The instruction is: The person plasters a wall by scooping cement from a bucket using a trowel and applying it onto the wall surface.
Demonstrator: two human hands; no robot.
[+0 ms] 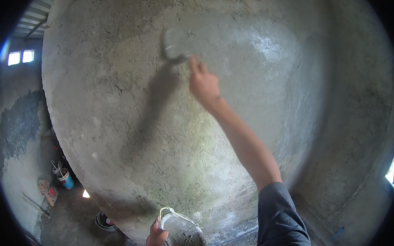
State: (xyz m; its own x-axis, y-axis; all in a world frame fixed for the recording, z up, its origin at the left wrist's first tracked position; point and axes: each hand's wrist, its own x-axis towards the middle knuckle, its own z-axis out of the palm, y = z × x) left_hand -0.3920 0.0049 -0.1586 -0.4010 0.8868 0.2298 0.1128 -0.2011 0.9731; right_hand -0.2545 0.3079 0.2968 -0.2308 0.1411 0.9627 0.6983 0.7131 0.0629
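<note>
My right hand [205,85] is raised in front of a rough grey cement wall [117,104], with the fingers closed round the handle of a trowel [177,44]. Its pale blade is smeared by motion and lies against or very close to the wall. Around and right of it, the wall has a smoother, damp-looking coat. Low in the view, my left hand [155,240] grips the left side of a bucket [206,245]. Wet grey mortar [184,233] fills the part of the bucket that shows. A pale handle [183,217] loops over its rim.
On the floor at lower left stand a black tub [105,221] and a blue-and-white bucket [66,179], with a crumpled bag [48,192] near it. The wall meets another wall [355,129] at right. Small windows [21,57] show at far left.
</note>
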